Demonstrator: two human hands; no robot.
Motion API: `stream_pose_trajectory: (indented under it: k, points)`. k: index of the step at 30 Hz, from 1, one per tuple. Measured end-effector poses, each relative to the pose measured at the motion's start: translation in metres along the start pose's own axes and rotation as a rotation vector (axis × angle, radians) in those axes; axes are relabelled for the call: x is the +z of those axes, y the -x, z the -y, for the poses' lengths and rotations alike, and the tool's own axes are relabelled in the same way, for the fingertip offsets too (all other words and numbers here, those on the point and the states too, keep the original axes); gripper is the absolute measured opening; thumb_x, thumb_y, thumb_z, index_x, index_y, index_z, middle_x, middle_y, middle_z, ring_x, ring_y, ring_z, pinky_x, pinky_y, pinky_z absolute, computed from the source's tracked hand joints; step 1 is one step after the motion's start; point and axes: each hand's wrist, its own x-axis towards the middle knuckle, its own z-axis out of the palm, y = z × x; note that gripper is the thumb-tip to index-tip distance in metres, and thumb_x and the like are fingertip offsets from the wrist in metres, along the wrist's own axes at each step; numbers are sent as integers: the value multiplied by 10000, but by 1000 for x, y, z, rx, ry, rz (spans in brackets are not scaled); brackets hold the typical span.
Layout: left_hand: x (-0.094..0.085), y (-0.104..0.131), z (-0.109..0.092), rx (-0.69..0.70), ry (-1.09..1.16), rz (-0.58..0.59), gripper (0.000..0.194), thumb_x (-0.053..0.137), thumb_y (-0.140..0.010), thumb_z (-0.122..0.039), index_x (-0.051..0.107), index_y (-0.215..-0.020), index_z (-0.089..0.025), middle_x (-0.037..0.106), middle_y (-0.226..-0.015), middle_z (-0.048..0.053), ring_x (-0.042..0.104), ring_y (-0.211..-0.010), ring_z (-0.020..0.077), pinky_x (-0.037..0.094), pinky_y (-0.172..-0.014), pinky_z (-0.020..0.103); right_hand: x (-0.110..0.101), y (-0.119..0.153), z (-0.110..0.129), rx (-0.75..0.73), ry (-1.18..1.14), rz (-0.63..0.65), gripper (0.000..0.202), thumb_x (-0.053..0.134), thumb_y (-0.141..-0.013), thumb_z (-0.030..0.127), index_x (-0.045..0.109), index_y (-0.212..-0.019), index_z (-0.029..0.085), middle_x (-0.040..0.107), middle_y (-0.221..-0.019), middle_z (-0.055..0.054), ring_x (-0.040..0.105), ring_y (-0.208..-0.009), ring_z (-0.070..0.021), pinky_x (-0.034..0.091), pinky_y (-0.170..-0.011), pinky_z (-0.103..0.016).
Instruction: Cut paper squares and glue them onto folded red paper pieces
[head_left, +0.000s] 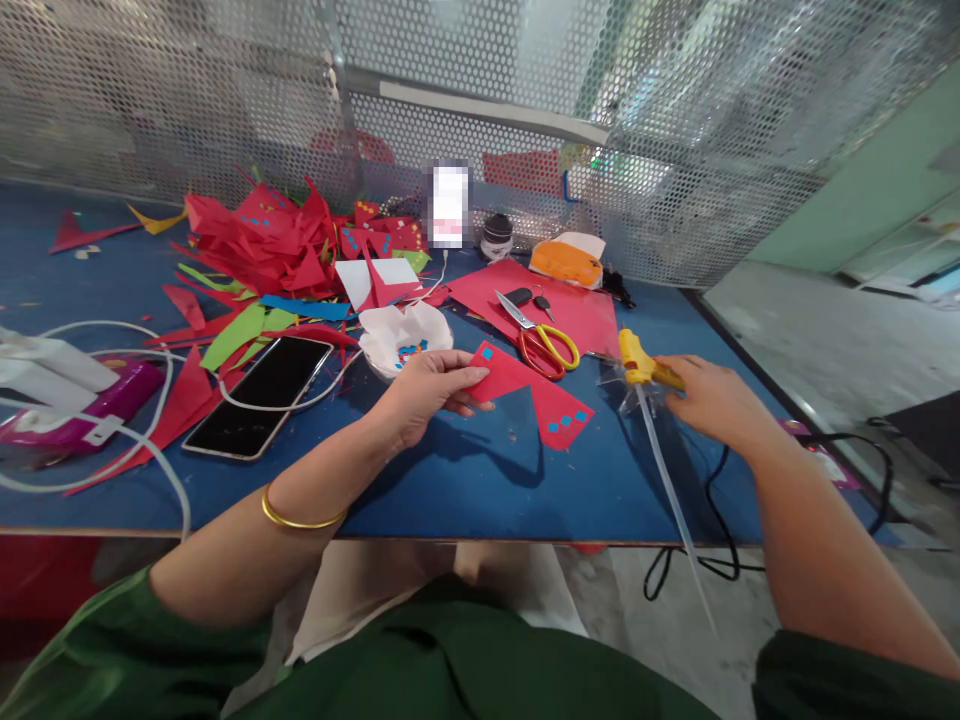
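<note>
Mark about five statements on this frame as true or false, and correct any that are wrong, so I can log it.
1. The left hand holds red paper bearing blue squares. True.
2. The scissors lie left of the white bowl in the picture. False: they lie to its right.
3. The right hand is on the yellow glue gun. True.
4. The bangle on the left arm is silver. False: it is gold-coloured.
5. A white cable crosses the dark-screened phone. True.

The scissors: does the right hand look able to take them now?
Probably not yet: the right hand holds the yellow glue gun, which is between it and the scissors.
</note>
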Motion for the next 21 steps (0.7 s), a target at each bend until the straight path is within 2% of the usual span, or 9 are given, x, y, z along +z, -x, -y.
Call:
stream_pose_trajectory:
  k: [4, 7, 10, 13, 17, 21]
  points:
    - [1, 1, -1, -15, 12, -17, 109, 747, -776, -215, 663, -793, -149, 706, -636, -1, 713, -563, 135, 492, -478, 174, 3, -6, 1, 14, 58, -3, 480, 487, -834, 140, 538, -1302, 44, 625, -1224, -266, 632, -1022, -363, 429, -786, -417]
    - [1, 2, -1, -15, 20, -12, 135, 771, -760, -221, 660, -795, -151, 701, -620, -7, 709, -558, 133, 497, -477, 173, 2, -12, 2, -15, 96, 23, 493, 504, -824, 144, 529, -1313, 84, 600, -1259, -237, 632, -997, -338, 427, -746, -390]
    - [2, 2, -1, -19, 38, -3, 82, 732, -796, -195, 659, -806, -159, 704, -621, -12, 708, -554, 131, 501, -473, 178, 2, -19, 2, -62, 122, 66, 382, 529, -777, 114, 608, -1151, 126, 631, -1175, -193, 628, -963, -314, 418, -725, -366]
    - [1, 2, -2, -10, 38, 1, 36, 685, -839, -183, 667, -819, -159, 719, -651, -6, 710, -564, 124, 500, -475, 173, 4, -25, 3, -61, 118, 72, 264, 550, -757, 126, 623, -1010, 131, 636, -1030, -177, 623, -890, -307, 417, -708, -368]
    - [-1, 1, -1, 25, 55, -6, 51, 695, -835, -198, 665, -822, -159, 719, -653, -7, 712, -573, 123, 499, -483, 169, 4, -23, 9, -17, -17, -89, 315, 588, -719, 146, 585, -1034, 145, 590, -1095, -182, 609, -884, -302, 440, -719, -376]
    - [-2, -1, 0, 83, 95, -38, 92, 709, -830, -230, 652, -808, -161, 711, -665, -13, 717, -580, 124, 498, -482, 164, -5, -15, 22, 64, -166, -295, 377, 595, -752, 232, 523, -1115, 161, 551, -1179, -202, 588, -1001, -332, 459, -768, -398]
